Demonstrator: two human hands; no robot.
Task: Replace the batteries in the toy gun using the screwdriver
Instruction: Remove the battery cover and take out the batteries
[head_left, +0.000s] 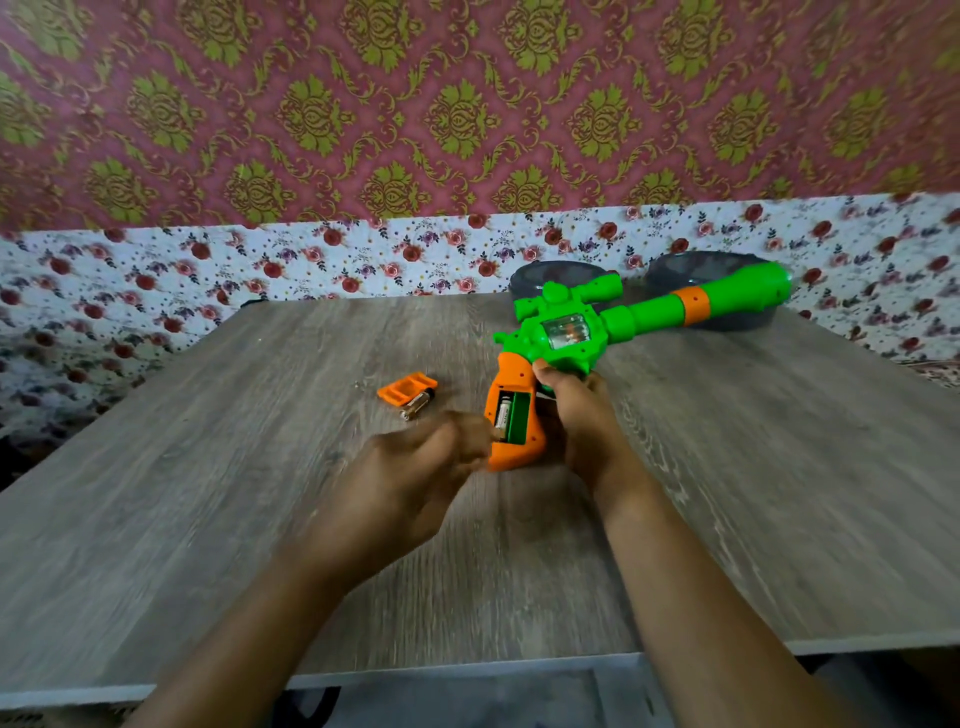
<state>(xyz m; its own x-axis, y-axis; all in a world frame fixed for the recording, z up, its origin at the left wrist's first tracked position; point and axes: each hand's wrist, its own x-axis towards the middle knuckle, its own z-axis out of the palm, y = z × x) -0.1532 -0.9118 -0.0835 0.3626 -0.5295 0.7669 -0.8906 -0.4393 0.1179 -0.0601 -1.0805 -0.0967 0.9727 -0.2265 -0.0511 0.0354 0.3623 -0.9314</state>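
Toy gun (571, 332): green body, orange grip. It sits over the far right part of the tabletop (260, 467), with the barrel pointing right and away and the grip end toward you.
Battery compartment (517, 421): open in the side of the grip. One battery (503, 413) sits in the left slot and the right slot shows bare green plastic.
Right hand (576, 415): your fingers are wrapped round the grip just below the body, steadying the toy.
Left hand (421, 467): fingers are bunched and reach to the lower end of the seated battery. The hand is blurred, so you cannot tell whether it pinches the cell or only presses it.
Cover (402, 388): the orange cover lies on the tabletop left of the grip, touching a loose battery (415, 404).
Screwdriver: not in view, and no screw can be made out either.
Behind: two dark round things (540, 278) lie under the barrel end.
Stage (judged): mid-swap, with one slot filled and one empty. Whether the cells are old or new cannot be read.
Risk 1: the seated cell may skid out under a sideways push, because your fingertips act on one end only.
Risk 2: you may mix up old and new cells, since the loose one looks the same as the seated one.
Risk 3: polarity may be reversed, as the slot markings are not legible from here. Check before pressing home.
Risk 4: the loose battery may roll off if the cover is nudged.
Risk 5: the screw may be lost, as its place is unknown.
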